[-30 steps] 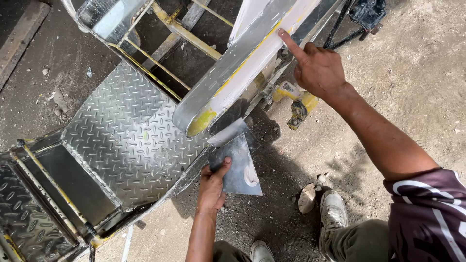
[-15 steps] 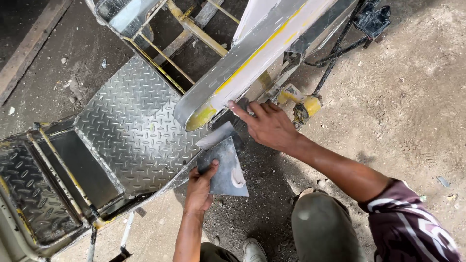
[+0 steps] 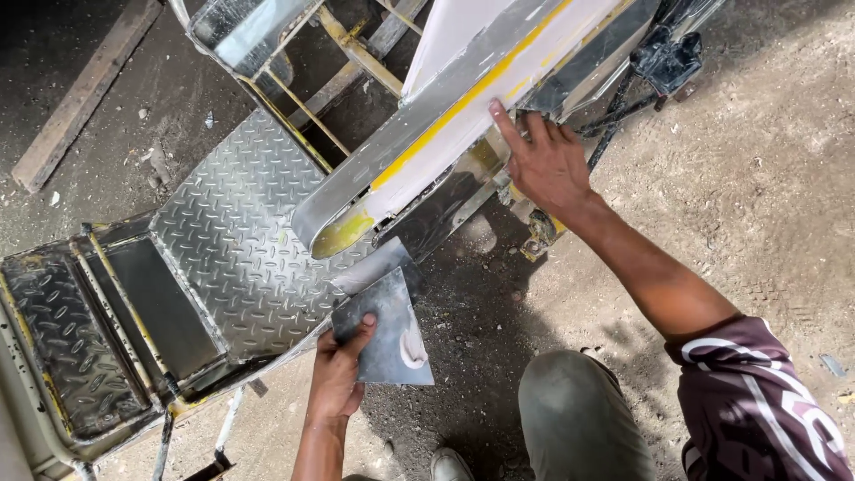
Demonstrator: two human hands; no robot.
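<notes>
My left hand [image 3: 340, 374] grips a flat grey metal plate [image 3: 387, 331] with a smear of white putty on it, held low beside the edge of a diamond-pattern metal floor plate [image 3: 240, 240]. My right hand [image 3: 545, 162] rests with fingers spread on a long curved metal panel [image 3: 445, 125] that is covered in white filler with a yellow stripe. The index finger presses on the white filler. My knee [image 3: 579, 410] is bent below.
The panel belongs to a bare metal vehicle frame with yellow tubes [image 3: 303, 107]. A wooden plank [image 3: 85, 93] lies on the ground at upper left. A dark mechanical part [image 3: 672, 53] sits at upper right. Sandy ground [image 3: 766, 178] spreads to the right.
My right hand has moved from the lower end of the panel, near the plate, back up to its white-filled side. The left hand keeps hold of the plate.
</notes>
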